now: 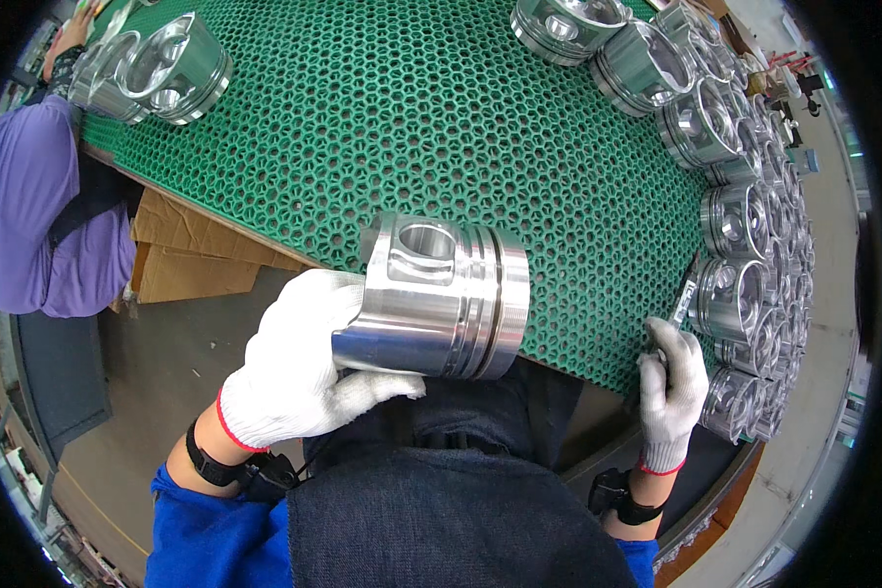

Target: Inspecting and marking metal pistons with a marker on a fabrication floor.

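Observation:
My left hand (pixel 299 358), in a white knit glove with a red cuff, is closed on a shiny metal piston (pixel 421 309). The piston lies on its side in the grip above the table's near edge, its pin hole upward and its ringed end to the right. My right hand (pixel 674 382), gloved the same way, is at the table's right near edge with its fingers curled. From its fingertips a slim pen-like tool (pixel 686 299), dark with a pale label, points away from me beside the standing pistons. Its lower end is hidden by the fingers.
A green honeycomb mat (pixel 392 127) covers the table. Many pistons (pixel 735 220) stand packed along the right side, and a few more (pixel 176 69) at the far left. A person in purple (pixel 29 206) is at the left, near cardboard (pixel 201 255) below the table edge.

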Demonstrator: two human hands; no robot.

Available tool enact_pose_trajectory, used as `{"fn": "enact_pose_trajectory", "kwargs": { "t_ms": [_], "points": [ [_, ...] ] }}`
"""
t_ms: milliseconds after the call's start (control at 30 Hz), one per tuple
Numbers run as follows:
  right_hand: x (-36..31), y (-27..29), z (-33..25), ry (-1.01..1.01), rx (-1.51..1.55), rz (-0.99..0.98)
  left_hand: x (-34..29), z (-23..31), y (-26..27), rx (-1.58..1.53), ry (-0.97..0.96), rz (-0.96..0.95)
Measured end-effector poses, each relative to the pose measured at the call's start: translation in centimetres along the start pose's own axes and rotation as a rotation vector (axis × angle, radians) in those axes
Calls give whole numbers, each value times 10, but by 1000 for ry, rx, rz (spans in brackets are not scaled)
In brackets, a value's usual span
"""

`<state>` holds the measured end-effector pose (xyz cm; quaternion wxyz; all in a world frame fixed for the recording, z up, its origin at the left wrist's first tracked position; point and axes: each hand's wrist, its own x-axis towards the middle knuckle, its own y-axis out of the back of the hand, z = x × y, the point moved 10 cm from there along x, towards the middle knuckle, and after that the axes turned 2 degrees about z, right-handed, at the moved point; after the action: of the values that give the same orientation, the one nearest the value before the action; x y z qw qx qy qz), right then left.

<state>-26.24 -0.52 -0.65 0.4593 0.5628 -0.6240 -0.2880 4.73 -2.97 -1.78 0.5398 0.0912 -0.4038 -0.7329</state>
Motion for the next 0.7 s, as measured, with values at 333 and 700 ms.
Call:
{"fn": "enact_pose_trajectory", "kwargs": {
  "t_ms": [333,700],
  "points": [
    [6,4,-16,-5,15,-94,-11,-12,-1,-68,117,51],
    [7,2,-11,21,-26,-73,11,32,-5,236,-86,-97]
  ]
}}
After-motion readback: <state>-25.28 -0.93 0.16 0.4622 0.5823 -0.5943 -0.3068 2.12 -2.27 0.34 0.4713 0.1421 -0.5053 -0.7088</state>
